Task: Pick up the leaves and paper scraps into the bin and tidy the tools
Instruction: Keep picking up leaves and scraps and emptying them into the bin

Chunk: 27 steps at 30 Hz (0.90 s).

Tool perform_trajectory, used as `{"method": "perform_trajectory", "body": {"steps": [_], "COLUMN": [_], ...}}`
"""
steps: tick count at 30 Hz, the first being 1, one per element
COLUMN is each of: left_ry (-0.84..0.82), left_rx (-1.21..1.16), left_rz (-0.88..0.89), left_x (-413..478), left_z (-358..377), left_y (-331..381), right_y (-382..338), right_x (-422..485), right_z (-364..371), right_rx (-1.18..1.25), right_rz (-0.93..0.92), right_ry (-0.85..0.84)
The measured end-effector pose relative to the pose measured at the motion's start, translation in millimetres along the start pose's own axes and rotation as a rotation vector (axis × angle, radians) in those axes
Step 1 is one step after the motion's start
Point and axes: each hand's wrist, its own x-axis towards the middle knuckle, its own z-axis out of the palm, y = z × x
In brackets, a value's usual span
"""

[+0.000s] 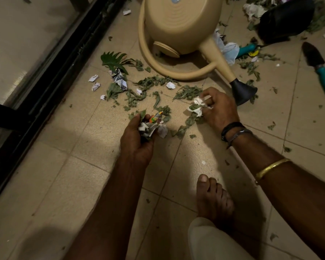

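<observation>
My left hand (137,137) holds a bundle of crumpled paper scraps and leaves (151,126) low over the tiled floor. My right hand (219,107) pinches a white paper scrap with leaves (196,106) at floor level. Dry green leaves (150,83) and small white paper scraps (170,85) lie scattered ahead of both hands. A crumpled newspaper scrap (119,79) and a large fresh leaf (113,61) lie to the left. A trowel (321,68) with a teal handle lies at the right, and another teal-handled tool (247,49) lies behind the spout.
A beige watering can (178,25) lies on its side ahead, its black nozzle (242,91) close to my right hand. A black bin (285,17) sits at the top right amid more leaves. A black door frame (51,72) runs along the left. My bare foot (214,199) is below.
</observation>
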Motion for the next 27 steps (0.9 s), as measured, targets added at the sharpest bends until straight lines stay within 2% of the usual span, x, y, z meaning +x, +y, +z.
{"method": "perform_trajectory", "body": {"steps": [2,7,12,17,19,22,24,27], "left_ry": [0.001,0.003,0.007,0.019,0.017,0.018,0.015,0.021], "left_rx": [0.003,0.019,-0.004,0.012,0.002,-0.018,-0.026,-0.039], "left_rz": [-0.003,0.002,0.028,0.040,0.043,0.043,0.034,0.027], "left_x": [0.6,2.4,5.6,4.8,4.2,2.4,0.1,-2.5], "left_z": [-0.9,-0.6,-1.7,-1.3,-2.4,-5.8,-6.6,-6.7], "left_y": [0.3,0.4,4.7,7.9,8.5,10.3,11.7,13.1], "right_y": [-5.8,-28.2,-34.3,-32.9,-35.0,-46.0,-61.7,-81.7], "right_x": [10.5,34.5,39.2,26.6,22.2,14.6,4.3,-14.9], "right_z": [-2.5,8.1,24.2,22.3,20.6,19.2,24.4,39.1], "right_rx": [-0.032,-0.294,-0.367,-0.518,-0.472,-0.218,-0.180,-0.297], "right_rz": [-0.053,-0.205,-0.297,-0.376,-0.308,-0.145,-0.163,-0.283], "right_ry": [0.011,-0.019,-0.255,-0.239,-0.239,-0.196,-0.228,-0.369]}}
